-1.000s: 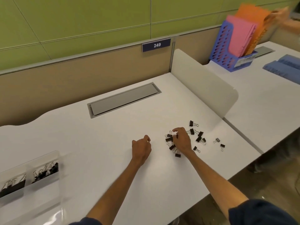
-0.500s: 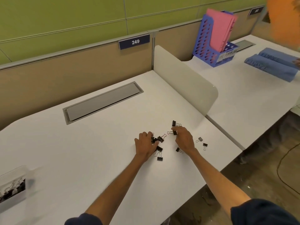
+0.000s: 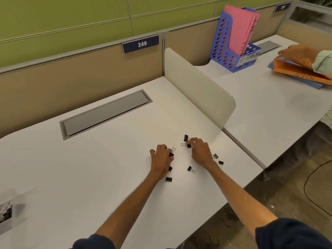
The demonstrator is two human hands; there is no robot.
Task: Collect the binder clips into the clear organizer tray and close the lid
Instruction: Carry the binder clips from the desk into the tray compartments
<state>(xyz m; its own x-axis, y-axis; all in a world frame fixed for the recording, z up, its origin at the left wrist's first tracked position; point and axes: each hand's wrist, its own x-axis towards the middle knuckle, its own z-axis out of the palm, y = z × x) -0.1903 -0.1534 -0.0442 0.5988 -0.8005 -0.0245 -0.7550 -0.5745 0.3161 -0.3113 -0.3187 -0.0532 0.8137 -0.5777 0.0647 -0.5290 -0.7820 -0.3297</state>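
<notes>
Both hands work among small black metal binder clips [image 3: 190,168] scattered on the white desk [image 3: 107,168], near right. The left hand [image 3: 161,159] curls its fingers over some and the right hand [image 3: 201,151] pinches one, probably gathering handfuls for the clear plastic organizer tray [image 3: 5,209], well apart at the near left.

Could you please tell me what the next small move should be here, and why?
Probably the right hand should rake the small black binder clips at its fingertips toward the left hand, which curls round one: others lie scattered on the white desk, and the clear plastic organizer tray sits far left.
</notes>
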